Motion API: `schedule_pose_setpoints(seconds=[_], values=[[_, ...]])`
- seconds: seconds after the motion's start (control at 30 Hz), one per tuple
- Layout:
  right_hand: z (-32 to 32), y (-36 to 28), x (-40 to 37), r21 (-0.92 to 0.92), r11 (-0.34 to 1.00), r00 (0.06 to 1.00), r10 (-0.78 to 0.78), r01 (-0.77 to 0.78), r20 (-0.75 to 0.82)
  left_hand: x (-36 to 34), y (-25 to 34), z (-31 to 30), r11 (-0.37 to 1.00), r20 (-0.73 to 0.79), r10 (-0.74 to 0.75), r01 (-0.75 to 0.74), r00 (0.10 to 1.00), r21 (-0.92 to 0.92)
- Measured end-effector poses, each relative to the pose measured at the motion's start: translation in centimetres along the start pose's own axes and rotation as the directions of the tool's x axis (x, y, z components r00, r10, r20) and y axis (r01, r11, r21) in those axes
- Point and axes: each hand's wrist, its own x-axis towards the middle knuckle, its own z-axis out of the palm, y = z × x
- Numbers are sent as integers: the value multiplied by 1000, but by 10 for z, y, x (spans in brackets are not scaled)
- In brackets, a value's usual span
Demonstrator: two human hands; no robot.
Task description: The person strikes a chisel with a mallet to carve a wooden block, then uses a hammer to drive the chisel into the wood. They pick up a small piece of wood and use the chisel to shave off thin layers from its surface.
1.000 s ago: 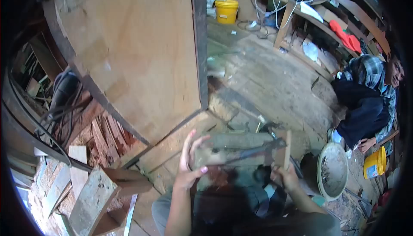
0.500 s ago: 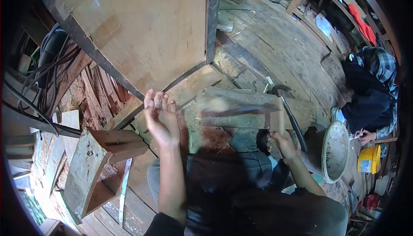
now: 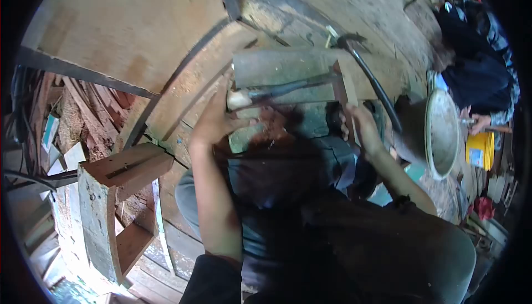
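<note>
My left hand (image 3: 213,124) is at the left end of a worn wooden block (image 3: 282,63), its fingers spread beside a tool's pale rounded end (image 3: 239,99). Whether it touches that end is unclear. The tool's dark bar (image 3: 291,88) runs across the block to an upright pale wooden handle (image 3: 347,85). My right hand (image 3: 360,126) is closed round the lower part of this handle. Just beyond it, a dark-handled curved tool (image 3: 374,77) lies slanting over the block's right side. Reddish chips or dust (image 3: 271,126) show below the bar, partly in shadow.
A plywood panel (image 3: 122,21) stands at upper left. At lower left is a wooden frame (image 3: 97,221) near scraps and sawdust. A round basin (image 3: 443,135) and a yellow bucket (image 3: 480,151) are at right, beside a seated person (image 3: 476,82).
My left hand has turned from raised and palm-up to down at the block's end. The tool's pale end, blurred before, is now sharper. The whole view has shifted and tilted.
</note>
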Motion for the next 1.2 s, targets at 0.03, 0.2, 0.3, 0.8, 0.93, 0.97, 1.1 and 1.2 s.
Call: schedule_pose_setpoints(seconds=[0.03, 0.2, 0.3, 0.8, 0.93, 0.97, 1.1, 1.2], values=[[-2, 0, 2, 86, 996, 1000, 26, -26, 4, 2, 4, -2, 998, 49, -50, 52, 998, -41], [-11, -11, 7, 391, 899, 949, 73, -196, 307, 14, -8, -3, 996, 0, 1, -1, 1000, -92], [-18, -6, 16, 356, 910, 935, 84, -213, 344, 11, -13, -3, 995, -37, -34, 30, 999, -96], [6, -27, -17, 33, 999, 994, 8, -12, 113, 12, -3, -1, 991, 85, -78, 68, 993, 115], [11, -30, -29, 33, 999, 994, 3, -7, 111, 10, -2, 1, 992, 58, -22, 15, 998, 122], [12, -31, -30, 38, 999, 995, -14, 10, 101, 10, 3, 1, 995, 42, -7, 3, 999, 99], [12, -33, -33, 76, 997, 993, -28, 20, 111, 9, 18, 1, 993, 45, -116, 114, 992, 38], [15, -35, -32, 142, 988, 992, -72, 58, 101, 10, 5, 4, 997, -70, 55, -50, 996, 66]])
